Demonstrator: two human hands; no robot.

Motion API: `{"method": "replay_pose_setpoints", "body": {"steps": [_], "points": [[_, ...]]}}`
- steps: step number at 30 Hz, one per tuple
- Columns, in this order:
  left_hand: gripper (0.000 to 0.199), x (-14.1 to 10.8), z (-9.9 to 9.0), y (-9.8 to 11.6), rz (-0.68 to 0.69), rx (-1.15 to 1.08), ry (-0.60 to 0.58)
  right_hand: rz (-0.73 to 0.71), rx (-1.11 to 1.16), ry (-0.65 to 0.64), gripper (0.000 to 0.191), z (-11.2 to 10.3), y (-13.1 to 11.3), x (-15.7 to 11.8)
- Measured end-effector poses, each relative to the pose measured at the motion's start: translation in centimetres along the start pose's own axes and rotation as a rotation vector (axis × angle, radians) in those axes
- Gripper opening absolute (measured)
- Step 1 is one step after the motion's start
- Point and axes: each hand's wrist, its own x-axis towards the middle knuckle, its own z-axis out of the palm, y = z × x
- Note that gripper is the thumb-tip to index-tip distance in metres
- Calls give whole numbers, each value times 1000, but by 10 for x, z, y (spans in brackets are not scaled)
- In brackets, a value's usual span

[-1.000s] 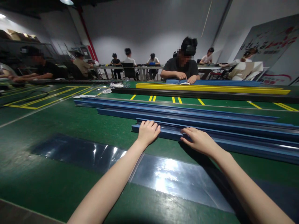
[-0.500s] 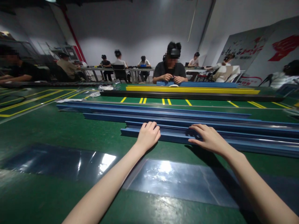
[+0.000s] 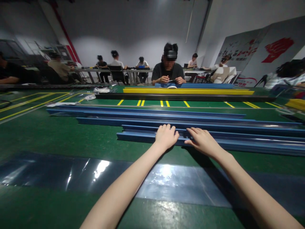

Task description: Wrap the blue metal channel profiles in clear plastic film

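Observation:
The nearest blue channel strip point(image 3: 140, 136) lies lengthwise across the green table, its trough facing up. My left hand point(image 3: 166, 136) lies across it, fingers bent loosely over the trough and thumb on the right side. Just to its right, my right hand point(image 3: 203, 140) spans the same channel, with thumb near the close wall and fingers towards the far wall, spread apart. A dark patch in the trough between the hands is too shaded to make out. In front of me, a long clear plastic film point(image 3: 171, 183) lies flat and shiny under my forearms.
Two more blue channels point(image 3: 107, 121) lie parallel behind the near one. Farther back are a black strip point(image 3: 190, 97) and a yellow strip point(image 3: 188, 91). Clear plastic wrap point(image 3: 102, 90) sits at the back left. A co-worker point(image 3: 168, 68) sits opposite, hands holding something small.
My left hand has slid right along the channel, closer to my right hand. My right hand stays nearly in place. The whole view has shifted slightly.

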Motion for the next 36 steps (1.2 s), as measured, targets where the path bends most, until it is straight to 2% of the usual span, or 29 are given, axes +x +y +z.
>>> {"method": "replay_pose_setpoints", "body": {"steps": [3, 6, 10, 14, 17, 21, 25, 28, 31, 36], "points": [[28, -1, 2, -3, -18, 18, 9, 15, 21, 3, 53, -1, -3, 3], [28, -5, -1, -15, -26, 41, 3, 14, 70, 2, 56, -5, -10, 10], [27, -14, -7, -39, -19, 90, 2, -27, 168, 21, 60, -9, -25, 22], [28, -25, -12, -69, -30, 134, 0, -91, 206, 56, 56, -8, -31, 26], [29, -34, -16, -96, -38, 171, 5, -69, 182, 85, 48, -1, -20, 20], [31, -48, -20, -135, -7, 203, 22, 44, 113, 107, 44, 8, 9, 6], [32, -57, -23, -161, 40, 222, 53, 127, 44, 101, 42, 13, 23, 0], [30, -60, -26, -167, 71, 246, 75, 142, 28, 108, 40, 13, 21, 2], [28, -60, -31, -163, 120, 284, 103, 135, 37, 120, 38, 11, 12, 7], [27, -51, -31, -132, 188, 229, 112, 130, 40, 127, 37, 7, -21, 23]]}}
